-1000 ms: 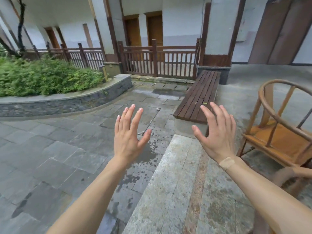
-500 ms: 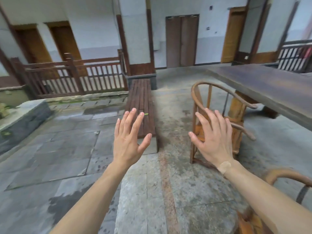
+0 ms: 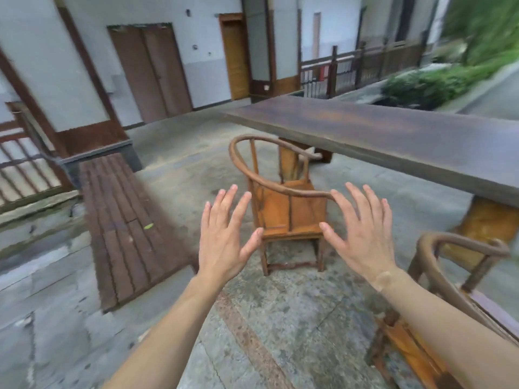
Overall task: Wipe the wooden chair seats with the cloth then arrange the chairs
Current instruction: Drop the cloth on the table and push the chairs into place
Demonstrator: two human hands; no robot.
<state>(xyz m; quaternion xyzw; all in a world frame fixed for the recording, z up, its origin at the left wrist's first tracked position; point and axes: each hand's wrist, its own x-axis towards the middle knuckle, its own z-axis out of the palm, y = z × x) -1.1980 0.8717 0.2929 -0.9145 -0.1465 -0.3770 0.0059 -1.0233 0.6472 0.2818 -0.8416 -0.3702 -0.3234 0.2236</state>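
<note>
A round-backed wooden chair (image 3: 292, 209) with an orange-brown seat stands in the middle of the paved yard, its back toward me. A second chair of the same kind (image 3: 438, 299) is at the lower right, partly behind my right forearm. My left hand (image 3: 224, 237) is raised with fingers spread and straight, holding nothing. My right hand (image 3: 362, 234) is raised the same way, empty, in front of the first chair's armrest. No cloth is in view.
A long dark wooden table (image 3: 393, 136) runs from the centre to the right edge. A slatted dark bench (image 3: 126, 220) lies on the left. Wooden railings (image 3: 25, 169) and building walls with doors close the back. Stone paving is wet in places.
The view has swung to the right: the chair now sits centred between my hands, and the table fills more of the right side. Both hands stay raised and open.
</note>
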